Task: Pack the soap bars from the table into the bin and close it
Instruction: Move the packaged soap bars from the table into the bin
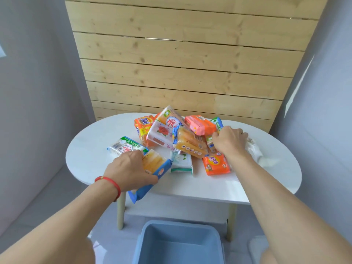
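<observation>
Several soap bars [171, 138] heaped mid-table [91, 153], overlapping, lower ones half hidden. "Tide" readable on orange pack [143, 122]; other labels too blurred. Left hand [129, 168] closed around blue-edged yellow pack [152, 174], long axis slanting toward near-left, over table edge. Right hand [230, 141] curled on pile's right side; grasp unclear, fingertips hidden. Blue bin [179, 244] below on floor, open, cut off by frame.

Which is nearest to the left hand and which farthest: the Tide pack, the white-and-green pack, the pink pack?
From the left hand:
1. White-and-green pack, just to its right, near the table's front.
2. Tide pack, behind it, in the pile.
3. Pink pack, far back right.
</observation>
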The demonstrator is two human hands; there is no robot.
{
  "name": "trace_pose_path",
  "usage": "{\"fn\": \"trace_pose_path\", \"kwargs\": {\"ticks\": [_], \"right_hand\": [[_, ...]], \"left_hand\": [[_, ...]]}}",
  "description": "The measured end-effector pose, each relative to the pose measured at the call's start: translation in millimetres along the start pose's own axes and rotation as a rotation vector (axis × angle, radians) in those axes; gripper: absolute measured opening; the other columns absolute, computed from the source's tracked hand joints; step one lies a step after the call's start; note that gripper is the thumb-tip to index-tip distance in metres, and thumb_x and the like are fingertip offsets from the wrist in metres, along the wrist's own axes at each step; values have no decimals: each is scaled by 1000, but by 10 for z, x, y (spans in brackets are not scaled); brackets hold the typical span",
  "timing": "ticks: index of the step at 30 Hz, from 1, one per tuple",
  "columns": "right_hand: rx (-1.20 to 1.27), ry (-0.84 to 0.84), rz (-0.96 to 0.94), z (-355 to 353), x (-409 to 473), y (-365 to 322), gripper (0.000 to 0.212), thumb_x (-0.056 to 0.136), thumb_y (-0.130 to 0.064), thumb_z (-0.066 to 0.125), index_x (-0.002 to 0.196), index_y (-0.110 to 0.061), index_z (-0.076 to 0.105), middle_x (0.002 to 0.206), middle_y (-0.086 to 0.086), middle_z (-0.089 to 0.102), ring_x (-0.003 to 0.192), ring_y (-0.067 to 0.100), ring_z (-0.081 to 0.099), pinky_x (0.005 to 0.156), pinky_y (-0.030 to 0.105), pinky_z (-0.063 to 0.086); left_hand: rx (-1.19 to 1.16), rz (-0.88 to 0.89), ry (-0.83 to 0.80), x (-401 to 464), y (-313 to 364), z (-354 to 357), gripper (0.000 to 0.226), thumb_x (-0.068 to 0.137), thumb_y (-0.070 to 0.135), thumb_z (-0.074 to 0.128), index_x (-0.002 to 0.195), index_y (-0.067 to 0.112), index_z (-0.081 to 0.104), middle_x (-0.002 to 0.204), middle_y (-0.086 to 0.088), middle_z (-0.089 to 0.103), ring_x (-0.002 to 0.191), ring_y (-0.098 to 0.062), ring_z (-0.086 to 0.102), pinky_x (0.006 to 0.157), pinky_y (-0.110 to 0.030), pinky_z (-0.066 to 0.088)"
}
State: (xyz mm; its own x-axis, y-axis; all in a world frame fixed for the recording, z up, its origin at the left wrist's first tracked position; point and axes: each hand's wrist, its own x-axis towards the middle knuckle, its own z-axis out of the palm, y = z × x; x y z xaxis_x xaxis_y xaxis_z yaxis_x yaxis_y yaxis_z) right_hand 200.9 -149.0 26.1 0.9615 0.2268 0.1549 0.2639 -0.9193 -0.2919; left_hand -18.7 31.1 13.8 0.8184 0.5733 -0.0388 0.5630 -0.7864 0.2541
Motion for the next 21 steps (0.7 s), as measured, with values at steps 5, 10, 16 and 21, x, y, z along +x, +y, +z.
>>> {"fn": "trace_pose_path", "kwargs": {"ticks": [5, 10, 16, 21], "right_hand": [[139, -49, 92, -15, 33, -41, 33, 81, -36, 74, 90, -13, 52, 108, 15, 68, 111, 38, 59, 88, 39, 41], [460, -48, 175, -54, -61, 52, 32, 65, -14, 66, 94, -1, 69, 97, 21, 72, 96, 38, 66, 70, 34, 54], [905, 38, 139, -386, -458, 451, 21, 81, -25, 71, 94, -8, 75, 89, 15, 78, 75, 30, 74, 71, 42, 60], [1263, -563, -22, -546, -1177, 774, 24, 90, -13, 69, 111, -4, 74, 104, 19, 78, 76, 23, 73, 62, 29, 60]], "left_hand": [[-118, 4, 7, -52, 146, -27, 60, 55, 67, 69, 93, 24, 52, 84, 7, 56, 75, -10, 55, 54, -28, 39], [-48, -9, 17, 21, 169, 42, 57, 61, 63, 71, 94, 20, 53, 92, 0, 56, 81, -19, 54, 59, -29, 39], [-28, -50, 34, 82, 139, 113, 60, 72, 67, 66, 104, 17, 56, 110, -7, 61, 93, -25, 56, 71, -31, 43], [-42, 86, 145, -250, 142, 223, 68, 77, 51, 65, 136, 22, 47, 133, -10, 51, 123, -35, 49, 88, -43, 49]]}}
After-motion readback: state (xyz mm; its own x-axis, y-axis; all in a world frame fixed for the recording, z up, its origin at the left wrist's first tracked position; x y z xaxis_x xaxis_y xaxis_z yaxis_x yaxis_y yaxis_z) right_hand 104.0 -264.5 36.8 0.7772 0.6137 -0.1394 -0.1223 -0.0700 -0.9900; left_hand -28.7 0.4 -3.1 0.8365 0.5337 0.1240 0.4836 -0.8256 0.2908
